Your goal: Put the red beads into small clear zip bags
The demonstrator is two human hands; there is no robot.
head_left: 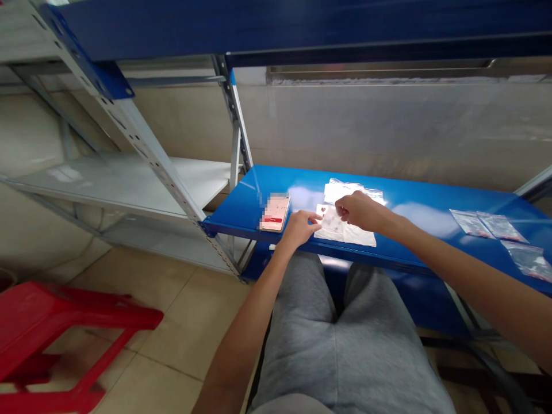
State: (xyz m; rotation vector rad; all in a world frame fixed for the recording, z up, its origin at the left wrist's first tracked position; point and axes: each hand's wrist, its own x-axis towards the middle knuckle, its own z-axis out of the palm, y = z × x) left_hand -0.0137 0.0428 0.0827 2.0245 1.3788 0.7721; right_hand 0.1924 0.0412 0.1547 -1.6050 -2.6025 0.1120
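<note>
A white sheet, paper or cloth (357,234), lies flat on the blue shelf near its front edge, with small dark red bits (323,210) on its left part. My left hand (301,227) rests at the sheet's left edge, thumb and forefinger apart, fingertips beside the red bits. Over the sheet's upper middle is my right hand (357,208), its fingers curled and pinched downward. Whatever it pinches is too small or hidden. Behind the sheet lie several clear zip bags (340,188), partly covered by my right hand.
A phone (276,213) lies left of my left hand on the blue shelf (414,230). Flat zip bags with reddish contents (502,226) lie at the right. A blue upper shelf (302,29) overhangs, a grey post (159,155) stands left, and a red stool (77,322) is on the floor.
</note>
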